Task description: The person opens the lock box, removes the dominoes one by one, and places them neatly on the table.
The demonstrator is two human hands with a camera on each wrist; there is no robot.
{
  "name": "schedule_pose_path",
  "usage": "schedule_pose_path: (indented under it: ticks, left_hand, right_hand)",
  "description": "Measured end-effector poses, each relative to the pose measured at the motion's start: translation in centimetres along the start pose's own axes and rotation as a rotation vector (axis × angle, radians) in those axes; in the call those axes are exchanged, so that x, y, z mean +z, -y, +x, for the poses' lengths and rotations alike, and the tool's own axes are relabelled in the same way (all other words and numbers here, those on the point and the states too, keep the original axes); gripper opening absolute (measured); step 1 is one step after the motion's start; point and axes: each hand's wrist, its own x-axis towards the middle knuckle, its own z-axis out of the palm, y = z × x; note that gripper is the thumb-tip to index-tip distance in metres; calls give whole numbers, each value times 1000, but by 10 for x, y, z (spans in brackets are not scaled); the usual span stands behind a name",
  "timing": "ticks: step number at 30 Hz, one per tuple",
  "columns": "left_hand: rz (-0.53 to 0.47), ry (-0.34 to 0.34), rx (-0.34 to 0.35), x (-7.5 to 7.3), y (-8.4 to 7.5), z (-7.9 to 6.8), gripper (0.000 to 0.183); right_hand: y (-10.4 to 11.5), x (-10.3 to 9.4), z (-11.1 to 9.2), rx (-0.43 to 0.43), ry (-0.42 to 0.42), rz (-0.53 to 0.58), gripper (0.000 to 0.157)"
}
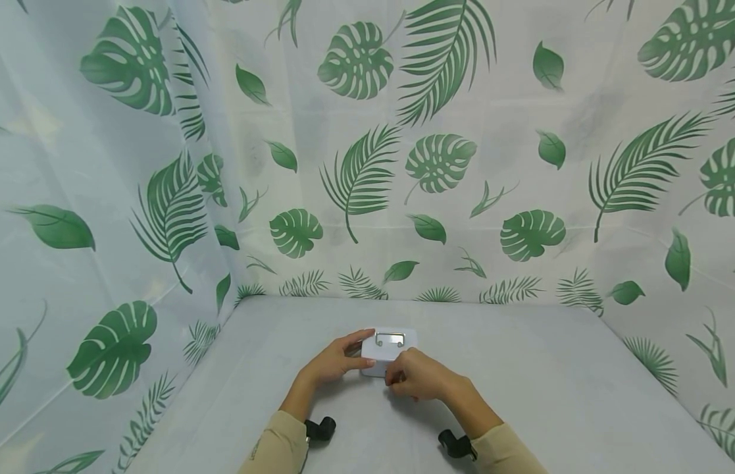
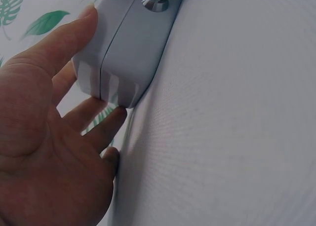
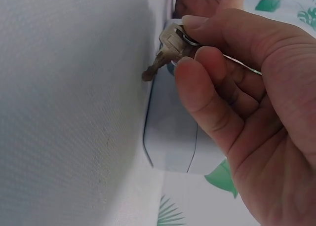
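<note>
A small white cash box (image 1: pixel 376 352) with a metal carrying handle (image 1: pixel 391 340) on its lid sits on the table. My left hand (image 1: pixel 333 361) holds its left end, thumb on the near side and fingers around the end and far side. In the left wrist view a round silver lock (image 2: pixel 155 2) shows on the front face. At that face my right hand (image 1: pixel 423 376) pinches a key ring (image 3: pixel 189 39) between thumb and fingers. A metal key (image 3: pixel 170 42) hangs from the ring, its blade pointing away from the fingers. The fingers hide most of the lock in the right wrist view.
The table is covered with a pale cloth (image 1: pixel 521 382). White curtains with green leaf prints (image 1: pixel 367 184) rise behind it and along both sides. Black wrist cameras (image 1: pixel 321 429) are strapped at both forearms, near the beige sleeves (image 1: pixel 278 442).
</note>
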Motion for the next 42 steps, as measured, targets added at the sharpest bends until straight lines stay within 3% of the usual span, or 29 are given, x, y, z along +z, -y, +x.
schedule_pose_path:
  ticks: [11, 42]
  left_hand:
    - [-5, -3, 2, 1, -2, -1, 70]
    - [2, 0, 7, 1, -3, -2, 70]
  right_hand:
    - [2, 1, 3, -27, -13, -112, 9]
    - [5, 1, 4, -26, -23, -128, 10]
